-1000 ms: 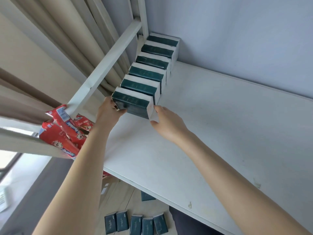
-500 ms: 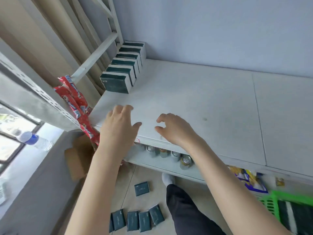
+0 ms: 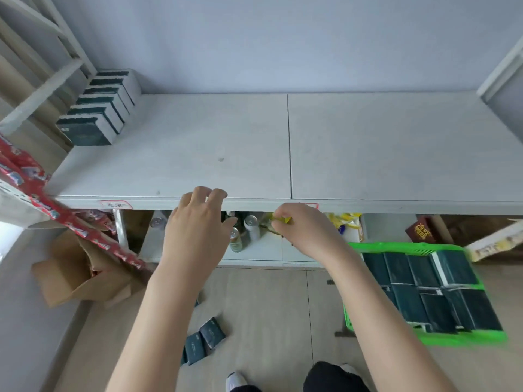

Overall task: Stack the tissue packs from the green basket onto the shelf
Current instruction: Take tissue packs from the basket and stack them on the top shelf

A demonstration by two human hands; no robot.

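**Head view: both hands empty, next pack yet to be fetched**

From the head view I saw the left hand [image 3: 195, 233] and right hand [image 3: 305, 230] hanging at the near edge of the shelf [image 3: 368, 148]. Their fingers were loosely curled and held nothing. A row of tissue packs [image 3: 96, 108] stood at the shelf's far left corner. The green basket [image 3: 396, 246] sat low on the right, just beside the right forearm, with more dark packs [image 3: 424, 290] filling it. A few loose packs [image 3: 203, 340] lay on the floor near the left arm. I judged this to be the fetch step. The next move called for a reach down and right into the basket to grip one pack, then a lift to the near end of the row.
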